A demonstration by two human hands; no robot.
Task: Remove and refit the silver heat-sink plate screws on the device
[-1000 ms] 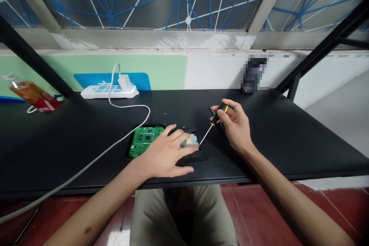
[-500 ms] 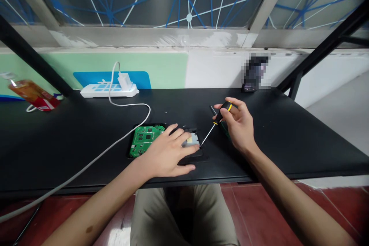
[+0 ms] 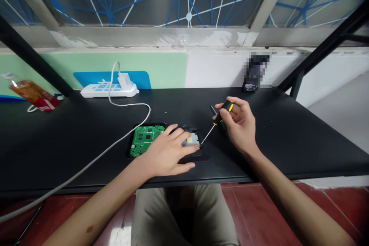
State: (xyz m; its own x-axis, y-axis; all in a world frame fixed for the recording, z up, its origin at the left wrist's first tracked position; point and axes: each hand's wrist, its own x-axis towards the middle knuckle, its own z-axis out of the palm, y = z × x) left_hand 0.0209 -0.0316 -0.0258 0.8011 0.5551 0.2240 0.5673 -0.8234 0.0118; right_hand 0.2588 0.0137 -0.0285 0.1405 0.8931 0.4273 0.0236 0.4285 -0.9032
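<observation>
My right hand [image 3: 240,125] is closed around the black and yellow handle of a screwdriver [image 3: 224,112]. Its thin shaft slants down to the left, and the tip is at the right edge of a black casing [image 3: 198,157] with a silver metal plate [image 3: 195,138]. Spread flat over this casing, my left hand [image 3: 171,150] has its fingers apart and covers much of it; the index fingertip lies beside the screwdriver tip. Left of that hand, a green circuit board [image 3: 141,140] sits in a black shell. A dark object with some green [image 3: 223,126] is partly hidden behind my right hand.
A white power strip [image 3: 100,90] with a plugged-in charger [image 3: 124,81] stands at the back; its white cable [image 3: 115,142] crosses the black table [image 3: 288,138]. A drink bottle [image 3: 34,94] is at the far left. A phone [image 3: 253,73] leans on the wall.
My right hand and the screwdriver handle have shifted very slightly right, with the tip staying at the casing's edge. My left hand stays in place.
</observation>
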